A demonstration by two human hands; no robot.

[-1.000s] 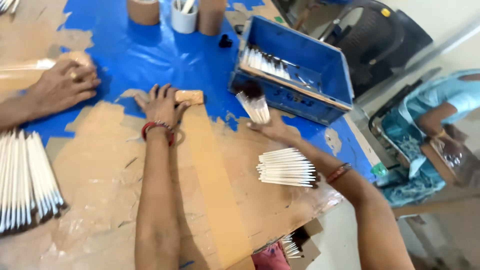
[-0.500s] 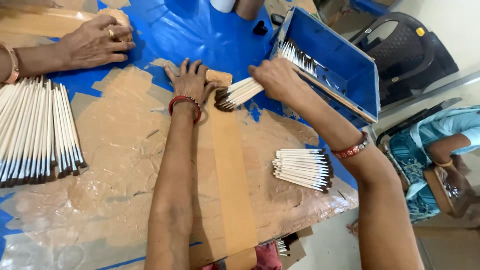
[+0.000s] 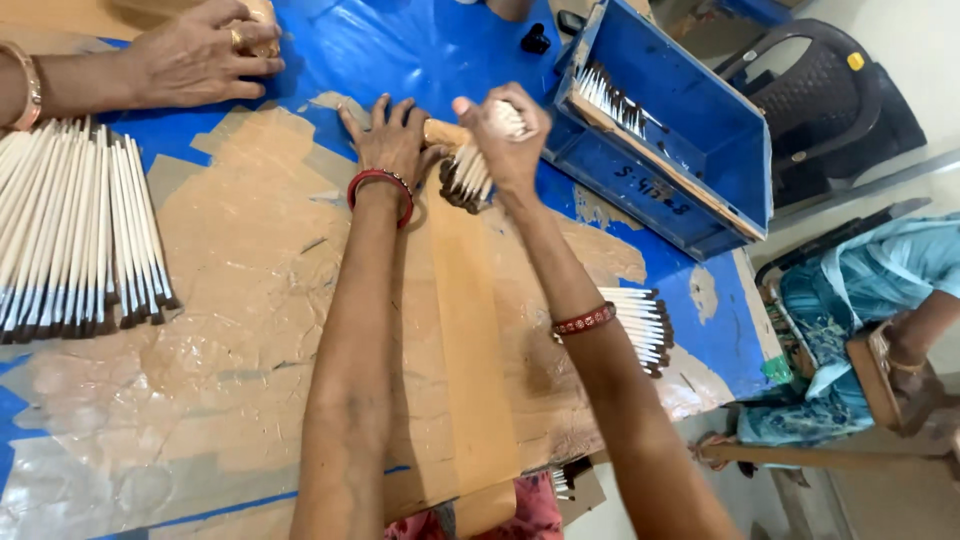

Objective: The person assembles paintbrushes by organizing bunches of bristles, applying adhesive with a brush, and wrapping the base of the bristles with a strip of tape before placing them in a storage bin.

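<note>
My left hand (image 3: pixel 388 140) lies flat, fingers spread, on the far end of a long brown paper strip (image 3: pixel 470 340) that runs down the table toward me. A red bangle circles that wrist. My right hand (image 3: pixel 505 135) grips a bundle of white sticks with dark tips (image 3: pixel 466 178), held just right of my left hand over the strip's far end. A small roll of brown paper (image 3: pixel 442 131) shows between the two hands.
A blue plastic crate (image 3: pixel 690 150) with more sticks stands at the right. A pile of sticks (image 3: pixel 640 328) lies by my right forearm; a wide row of sticks (image 3: pixel 75 240) lies left. Another person's hand (image 3: pixel 190 60) rests at the far left. A seated person (image 3: pixel 880 300) is beyond the table edge.
My right hand has carried the stick bundle from the crate over to the strip beside my left hand. The left hand has stayed pressed on the strip's end.
</note>
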